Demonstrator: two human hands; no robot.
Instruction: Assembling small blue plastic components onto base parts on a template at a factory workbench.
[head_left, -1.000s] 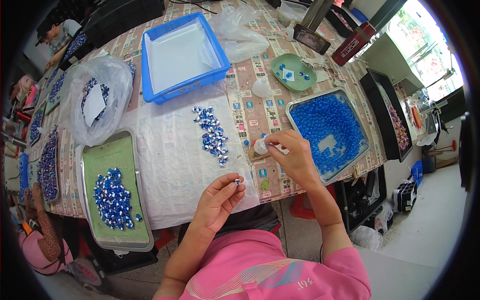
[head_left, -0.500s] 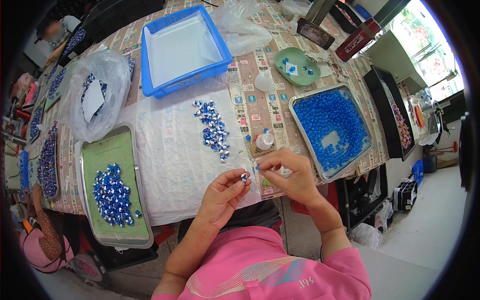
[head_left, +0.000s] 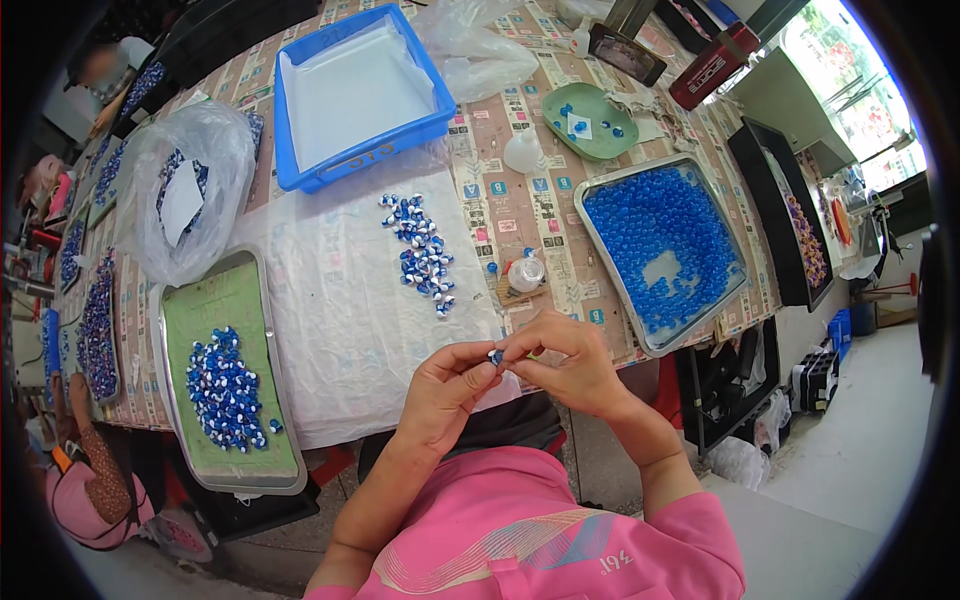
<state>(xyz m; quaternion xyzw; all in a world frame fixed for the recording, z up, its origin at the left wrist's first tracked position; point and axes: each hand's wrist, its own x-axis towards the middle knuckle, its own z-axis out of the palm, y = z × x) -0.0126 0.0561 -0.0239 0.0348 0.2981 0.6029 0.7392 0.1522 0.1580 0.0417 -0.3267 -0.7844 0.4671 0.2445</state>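
Note:
My left hand [head_left: 445, 390] pinches a small blue-and-white bead [head_left: 495, 355] between thumb and forefinger, just in front of my chest. The fingertips of my right hand [head_left: 568, 362] are closed and meet the left ones at that bead; a bit of blue shows between them, partly covered by the fingers. Beyond my hands a loose patch of blue-and-white beads [head_left: 423, 255] lies on a white sheet [head_left: 330, 330]. A small clear jar [head_left: 526, 274] stands past my right hand. To the right, a metal tray [head_left: 655, 350] holds many clear blue beads [head_left: 640, 225].
At left, a metal tray lined with green cloth [head_left: 205, 300] holds a heap of blue-and-white beads. Farther back are a plastic bag [head_left: 150, 235], a blue bin [head_left: 375, 155], a green dish [head_left: 600, 148], a white bottle [head_left: 522, 152] and a red flask [head_left: 712, 70]. Other people sit at left.
My right hand has moved left and slightly down, and its fingertips now meet the bead in my left hand. The left hand has hardly moved.

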